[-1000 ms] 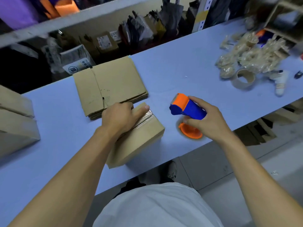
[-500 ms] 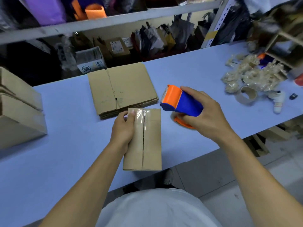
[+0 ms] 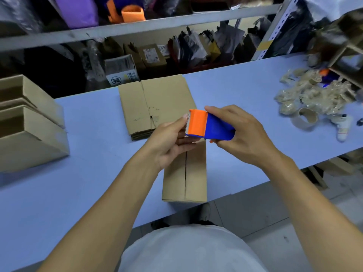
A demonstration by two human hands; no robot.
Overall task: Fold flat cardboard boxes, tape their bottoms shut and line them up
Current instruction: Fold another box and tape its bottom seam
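Open boxes [image 3: 29,122] at table [image 3: 78,193] left edge; flat stack [image 3: 155,105] at far edge. Left hand [image 3: 169,140] fingers pinch the tape dispenser [image 3: 208,125] blade end, right hand [image 3: 243,138] grips its body, above folded box [image 3: 186,173] at near edge. Bare table between. Shelf carton print unreadable.

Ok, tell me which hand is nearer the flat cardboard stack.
Left. The left hand is at the stack's near right corner, fingers at the tape dispenser's blade end. The right hand grips the dispenser farther right.
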